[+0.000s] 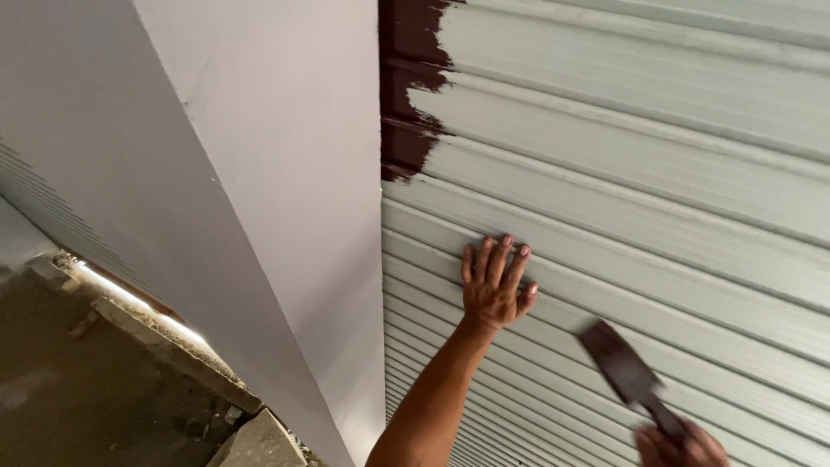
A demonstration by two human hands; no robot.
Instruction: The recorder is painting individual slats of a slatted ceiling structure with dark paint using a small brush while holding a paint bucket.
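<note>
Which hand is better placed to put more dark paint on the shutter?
Right. The right hand grips the paintbrush, its bristles near the pale shutter; the left hand lies flat on the slats, holding nothing.

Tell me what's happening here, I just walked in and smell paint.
A person is painting a pale green roller shutter. The left hand lies flat against its slats, while the right hand grips a brush loaded with dark brown paint. So far only a brown patch at the shutter's upper left edge, beside the white wall, is covered.
</note>
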